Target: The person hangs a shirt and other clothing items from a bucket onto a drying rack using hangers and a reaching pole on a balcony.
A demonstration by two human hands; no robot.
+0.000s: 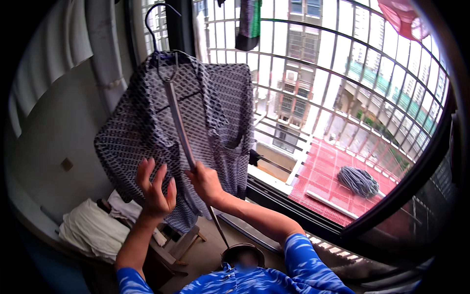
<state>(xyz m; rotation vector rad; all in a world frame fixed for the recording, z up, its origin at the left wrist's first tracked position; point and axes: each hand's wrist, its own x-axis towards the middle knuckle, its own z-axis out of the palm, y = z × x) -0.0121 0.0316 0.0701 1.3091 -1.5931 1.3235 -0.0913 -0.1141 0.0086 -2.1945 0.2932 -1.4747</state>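
Observation:
My right hand (206,183) is closed around a metal clothes pole (180,121), whose forked top sits at the collar of a patterned dark-and-white shirt (227,99). The shirt hangs open at the front on a dark hanger (152,29), its hook free of any rail in view. To the left of the pole, my left hand (157,189) is raised in front of the shirt's lower part, fingers spread and holding nothing. The pole's lower end runs down beside a round dark container (242,253) near my chest.
A black-framed window (264,191) with metal bars lies to the right. Beyond it, a grey mop head (358,182) and a white rod (332,204) rest on red mesh. Pale cloth (93,229) and a wooden stool (183,244) are at lower left; curtains (106,47) hang above.

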